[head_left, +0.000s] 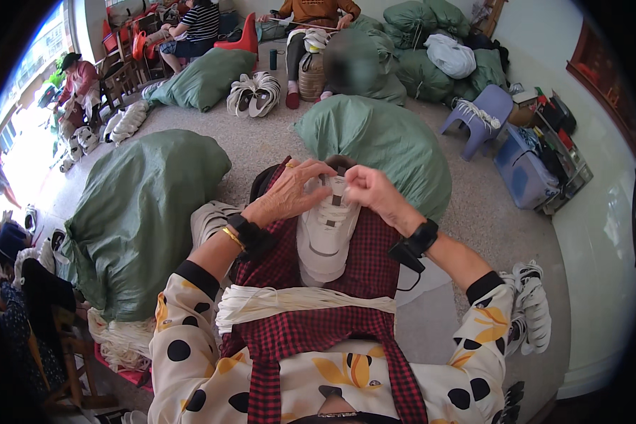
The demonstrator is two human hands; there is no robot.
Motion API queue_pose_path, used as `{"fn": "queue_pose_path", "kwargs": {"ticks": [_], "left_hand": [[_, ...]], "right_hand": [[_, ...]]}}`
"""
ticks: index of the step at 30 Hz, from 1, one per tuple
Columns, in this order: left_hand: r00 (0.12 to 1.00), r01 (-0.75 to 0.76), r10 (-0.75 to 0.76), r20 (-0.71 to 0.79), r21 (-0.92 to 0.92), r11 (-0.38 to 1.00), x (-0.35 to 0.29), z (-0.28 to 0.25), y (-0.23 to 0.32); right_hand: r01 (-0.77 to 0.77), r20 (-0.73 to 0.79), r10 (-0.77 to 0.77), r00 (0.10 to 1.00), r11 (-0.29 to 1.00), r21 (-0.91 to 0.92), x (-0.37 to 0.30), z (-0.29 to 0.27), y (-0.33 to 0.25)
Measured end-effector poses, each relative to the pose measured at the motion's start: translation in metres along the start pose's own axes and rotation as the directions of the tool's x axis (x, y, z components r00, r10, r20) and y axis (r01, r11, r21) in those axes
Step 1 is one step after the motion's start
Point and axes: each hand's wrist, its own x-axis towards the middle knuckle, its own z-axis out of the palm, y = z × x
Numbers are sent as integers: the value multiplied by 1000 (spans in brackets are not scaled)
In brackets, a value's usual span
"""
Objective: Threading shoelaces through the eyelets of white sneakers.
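A white sneaker (325, 239) lies on my lap over a red-and-black checked apron (371, 265), its toe toward me. Pale shoelace crosses its upper rows. At the far end, beside the tongue, my left hand (290, 191) is closed, thumb and fingers curled around the shoelace at the eyelets. My right hand (378, 194) pinches the shoelace on the opposite side, fingertips bunched. The part of the lace inside my fingers is mostly hidden. Across my lap, nearer my body, rests a bundle of loose white laces (304, 302).
Large green sacks stand left (148, 205) and ahead (381, 145). More white shoes (533, 307) sit at my right. A purple stool (479, 116) holds laces, near a blue plastic bin (523, 169). Several people sit farther off, one beside a red chair (244, 39).
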Motion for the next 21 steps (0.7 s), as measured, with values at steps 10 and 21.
{"fn": "queue_pose_path", "kwargs": {"ticks": [10,21], "left_hand": [[1000,-21,21,12,-32,999,-2,2,-8],[998,-33,31,-46,-40,999,0,-1,-19]], "right_hand": [[441,194,-435,879,593,-673,-12,-4,-12],[339,168,-510,844,262,-904,-27,12,-5]]}}
